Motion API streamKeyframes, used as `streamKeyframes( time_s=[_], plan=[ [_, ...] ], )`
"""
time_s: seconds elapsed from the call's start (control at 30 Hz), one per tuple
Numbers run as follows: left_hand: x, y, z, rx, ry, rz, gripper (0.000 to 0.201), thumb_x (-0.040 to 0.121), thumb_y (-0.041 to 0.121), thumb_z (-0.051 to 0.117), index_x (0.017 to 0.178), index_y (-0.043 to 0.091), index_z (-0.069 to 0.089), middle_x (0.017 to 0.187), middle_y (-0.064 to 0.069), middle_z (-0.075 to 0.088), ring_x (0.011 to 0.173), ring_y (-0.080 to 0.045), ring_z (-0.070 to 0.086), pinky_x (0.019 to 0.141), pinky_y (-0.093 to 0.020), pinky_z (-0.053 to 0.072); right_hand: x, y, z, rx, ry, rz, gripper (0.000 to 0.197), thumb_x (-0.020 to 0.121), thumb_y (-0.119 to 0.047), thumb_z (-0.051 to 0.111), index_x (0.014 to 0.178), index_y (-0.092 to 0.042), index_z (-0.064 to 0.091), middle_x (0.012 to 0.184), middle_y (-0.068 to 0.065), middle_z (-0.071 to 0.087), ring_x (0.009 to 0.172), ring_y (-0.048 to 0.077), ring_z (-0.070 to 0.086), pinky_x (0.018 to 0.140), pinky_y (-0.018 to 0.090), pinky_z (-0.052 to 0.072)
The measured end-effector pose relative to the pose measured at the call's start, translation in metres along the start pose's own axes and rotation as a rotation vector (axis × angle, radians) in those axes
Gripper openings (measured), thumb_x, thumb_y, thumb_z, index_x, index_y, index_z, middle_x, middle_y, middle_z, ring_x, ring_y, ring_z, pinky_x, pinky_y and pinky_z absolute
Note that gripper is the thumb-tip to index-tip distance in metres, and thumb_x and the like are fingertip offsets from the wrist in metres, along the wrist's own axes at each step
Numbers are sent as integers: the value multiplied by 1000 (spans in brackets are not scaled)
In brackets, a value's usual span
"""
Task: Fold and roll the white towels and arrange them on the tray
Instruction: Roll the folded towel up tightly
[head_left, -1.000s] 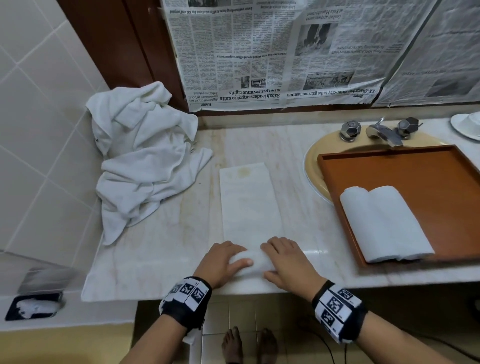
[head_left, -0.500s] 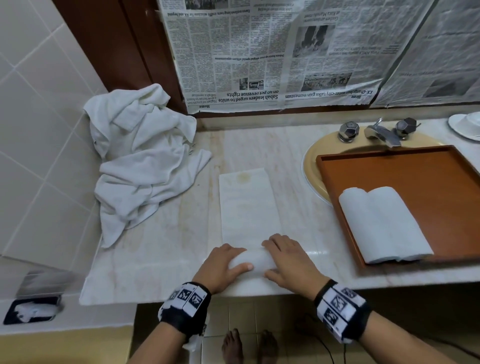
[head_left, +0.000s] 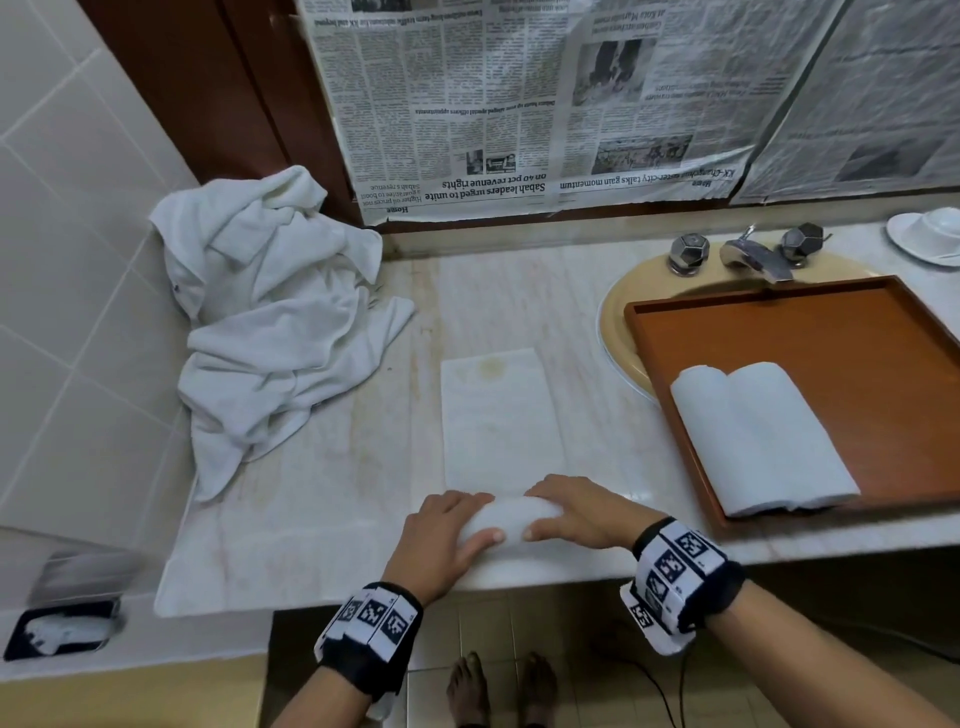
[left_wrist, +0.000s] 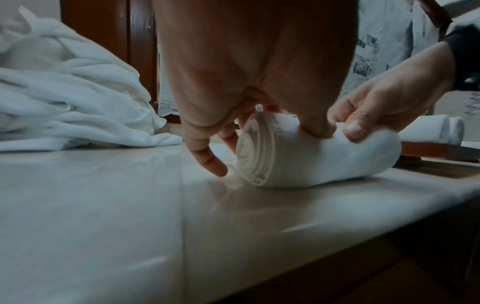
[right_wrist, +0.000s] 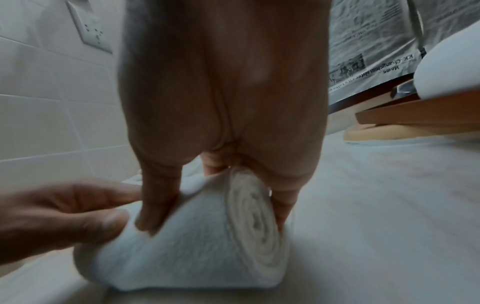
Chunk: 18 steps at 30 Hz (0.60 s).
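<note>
Marble counter (head_left: 332, 519), near edge; a folded white towel (head_left: 501, 415) lies as a long strip running from near to far, its near end wound into a roll (head_left: 511, 519); a faint yellowish stain sits at the strip's far end.

Left hand (head_left: 441, 535) grasps the roll's left end; fingers curled over the top, thumb pressed on the near side; the left wrist view shows the spiral of layers at that end (left_wrist: 255, 152) and one fingertip touching the counter just beside it.

Right hand (head_left: 576, 512) grasps the roll's right end the same way; fingers arched over the far side, thumb on the near face; the right wrist view shows the spiral end (right_wrist: 257, 222) between thumb and fingers.

Wooden tray (head_left: 841, 332) to the right, resting over a yellow sink (head_left: 618, 322); two finished rolled towels (head_left: 763, 441) lie side by side, touching, in the tray's near left corner.

Heap of loose white towels (head_left: 270, 322) at the far left of the counter, against the tiled wall (head_left: 67, 312); well apart from the strip.

Faucet (head_left: 748, 254) beyond the tray; white cup and saucer (head_left: 930, 234) at far right; newspaper sheets (head_left: 519, 104) hang upside down across the far wall; bare feet (head_left: 498, 691) on the floor below.
</note>
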<state>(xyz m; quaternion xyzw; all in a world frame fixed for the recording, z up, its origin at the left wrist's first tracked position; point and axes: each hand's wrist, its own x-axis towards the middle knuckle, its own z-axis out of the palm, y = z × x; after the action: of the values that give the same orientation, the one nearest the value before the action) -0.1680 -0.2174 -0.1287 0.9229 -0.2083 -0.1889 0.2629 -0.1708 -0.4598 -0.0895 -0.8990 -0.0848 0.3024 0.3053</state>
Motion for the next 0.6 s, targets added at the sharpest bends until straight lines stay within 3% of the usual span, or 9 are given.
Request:
streamKeyframes(
  time_s=[0.07,0.17,0.27,0.4,0.5,0.6],
  plan=[
    [7,-9,1,-69,-36,-14,77,78,91,23,129,43,56,120,13,60,112,-12,51,97,-40,43,-5,0,11,-101,170,-54,60,90,-52,64,138,-20,49,131,-1,48,118,16,46,100,28,36],
    [22,-8,-10,-206,-73,-14,62,82,83,36,111,38,67,103,11,67,98,-11,59,92,-42,46,-7,1,33,-340,345,-145,63,84,-52,66,133,-16,50,126,3,50,111,23,50,98,35,41],
    [26,-1,-14,-295,-24,-30,69,79,77,37,113,26,70,111,2,66,105,-11,57,97,-33,43,0,1,33,-278,320,-117,56,85,-49,69,128,-16,55,120,3,53,108,22,50,96,34,41],
    [9,-5,0,-280,71,6,71,76,77,52,134,36,53,126,13,48,118,-3,46,101,-22,36,10,-4,6,-37,143,0,54,82,-51,73,123,-17,61,110,-2,49,103,16,46,87,29,37],
    [9,-9,0,-229,46,-19,74,73,82,52,133,38,55,120,13,52,113,-4,47,96,-22,36,12,-7,0,-101,68,24,59,83,-55,70,125,-16,59,114,0,48,111,19,44,91,31,37],
    [24,-12,-10,-143,-81,-41,64,73,86,52,121,45,60,105,10,57,101,-10,51,85,-24,39,5,-9,7,-315,203,28,67,85,-61,62,133,-16,51,127,3,47,119,22,43,98,36,40]
  ],
)
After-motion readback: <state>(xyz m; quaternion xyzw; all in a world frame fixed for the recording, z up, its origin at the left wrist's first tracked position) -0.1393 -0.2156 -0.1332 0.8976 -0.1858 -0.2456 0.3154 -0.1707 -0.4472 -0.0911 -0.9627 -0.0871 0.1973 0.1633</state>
